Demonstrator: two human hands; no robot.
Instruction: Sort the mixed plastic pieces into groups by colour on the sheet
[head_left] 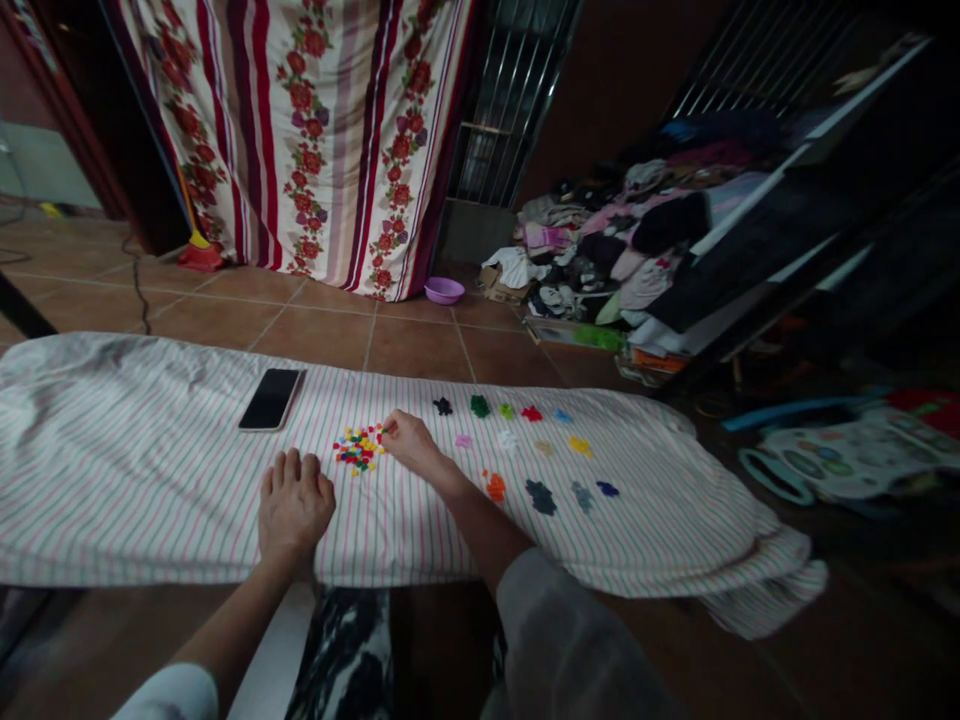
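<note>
My right hand (411,441) reaches to the right edge of a mixed pile of tiny coloured pieces (358,450), its fingertips pinched together. What is in the pinch is too small to make out. To the left of the pile, my left hand (294,500) rests palm down on the striped cloth (187,500), fingers laid out and holding nothing. Right of my right hand lie small single-colour heaps, among them black pieces (442,406), dark green pieces (480,406), red pieces (531,413), yellow pieces (580,446), orange pieces (493,487) and dark grey pieces (541,497).
A phone (271,400) lies on the cloth beyond my left hand. Past the table are a flowered curtain (337,150), a purple basin (444,290) on the tiled floor and a heap of clothes (600,240). A patterned plastic chair (840,450) stands at right.
</note>
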